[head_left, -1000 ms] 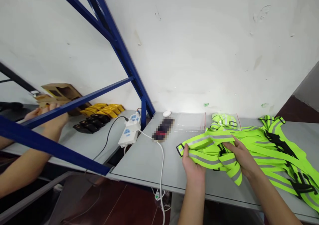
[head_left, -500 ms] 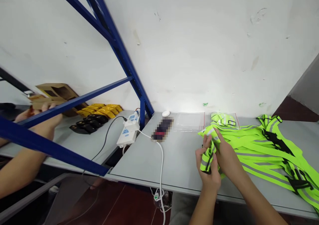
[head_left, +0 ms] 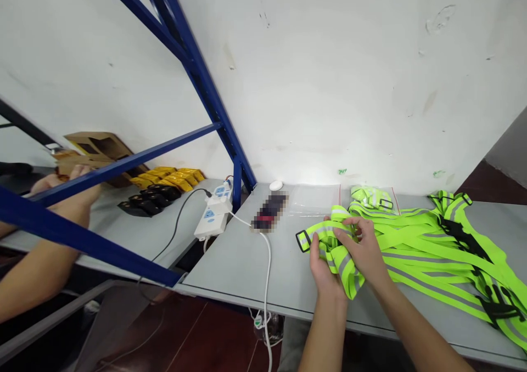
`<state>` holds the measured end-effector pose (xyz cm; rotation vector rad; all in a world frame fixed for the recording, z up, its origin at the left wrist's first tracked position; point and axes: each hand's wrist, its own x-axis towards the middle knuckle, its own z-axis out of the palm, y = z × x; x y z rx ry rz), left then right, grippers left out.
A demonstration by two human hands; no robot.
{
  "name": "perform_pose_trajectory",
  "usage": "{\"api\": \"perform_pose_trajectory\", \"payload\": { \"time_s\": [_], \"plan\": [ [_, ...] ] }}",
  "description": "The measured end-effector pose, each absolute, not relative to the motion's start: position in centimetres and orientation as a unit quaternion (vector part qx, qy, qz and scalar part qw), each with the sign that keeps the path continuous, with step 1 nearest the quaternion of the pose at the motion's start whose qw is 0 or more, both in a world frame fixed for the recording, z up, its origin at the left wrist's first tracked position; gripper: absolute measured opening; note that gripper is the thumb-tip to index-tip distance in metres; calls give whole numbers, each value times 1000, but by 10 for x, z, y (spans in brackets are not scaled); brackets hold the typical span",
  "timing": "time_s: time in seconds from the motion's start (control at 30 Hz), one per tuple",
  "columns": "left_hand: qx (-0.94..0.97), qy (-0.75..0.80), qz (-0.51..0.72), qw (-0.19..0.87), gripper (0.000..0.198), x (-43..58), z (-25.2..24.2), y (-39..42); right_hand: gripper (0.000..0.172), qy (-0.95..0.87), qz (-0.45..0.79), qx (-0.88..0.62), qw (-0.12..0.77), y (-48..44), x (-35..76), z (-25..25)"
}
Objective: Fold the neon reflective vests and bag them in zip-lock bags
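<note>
A neon-yellow reflective strap (head_left: 346,270) with a grey stripe hangs in loose loops over the front part of the table. My left hand (head_left: 325,276) is wrapped round it from below and the left. On top of the loops, my right hand (head_left: 366,249) pinches the strap between thumb and fingers. A black slide buckle (head_left: 303,241) sticks out to the left of my left hand. Just right of my hands lies a pile of like straps (head_left: 420,259) with black clips. Behind them, a clear zip bag (head_left: 391,195) contains a folded strap (head_left: 368,197).
Flat clear bags (head_left: 315,201) lie near the wall, beside a pixelated dark object (head_left: 269,213) and a white cable (head_left: 268,273). A power strip (head_left: 212,217) sits by the blue frame (head_left: 197,86). Left of it, another person's hands (head_left: 78,188) work near black items (head_left: 150,201) and yellow packs (head_left: 171,178).
The tight bundle in my hands has loosened into wider loops, and its buckle end now points left. My left hand has moved slightly left, and my right hand's fingers have shifted on the strap.
</note>
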<state>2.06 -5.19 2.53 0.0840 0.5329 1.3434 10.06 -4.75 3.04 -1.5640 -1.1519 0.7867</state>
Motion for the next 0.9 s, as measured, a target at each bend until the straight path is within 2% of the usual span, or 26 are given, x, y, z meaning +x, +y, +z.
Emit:
{"api": "perform_pose_trajectory", "payload": {
  "time_s": [0.1, 0.13, 0.23, 0.4, 0.53, 0.63, 0.73, 0.8, 0.9],
  "plan": [
    [38, 247, 593, 765, 43, 22, 15, -46, 82, -388, 368, -662, 525, -44, 96, 17],
    [40, 255, 591, 764, 44, 22, 13, -46, 87, -391, 405, -644, 519, -43, 97, 17],
    [81, 317, 615, 718, 45, 25, 10, -48, 82, -443, 444, -614, 478, -42, 103, 25],
    [299, 425, 669, 531, 52, 27, 6, -52, 75, -491, 320, -658, 473, -39, 99, 42],
    [363, 449, 619, 533, 46, 23, -2, -50, 75, -552, 305, -623, 464, -40, 88, 44],
    [400, 422, 615, 532, 52, 19, -4, -51, 78, -578, 384, -548, 467, -44, 89, 47],
    [480, 414, 623, 459, 64, 13, 2, -52, 76, -525, 528, -460, 483, -47, 97, 52],
    [568, 440, 576, 391, 71, 9, 7, -53, 70, -456, 619, -388, 508, -50, 102, 56],
    [682, 488, 458, 294, 79, 4, 18, -55, 68, -360, 668, -356, 545, -53, 103, 61]
  ]
}}
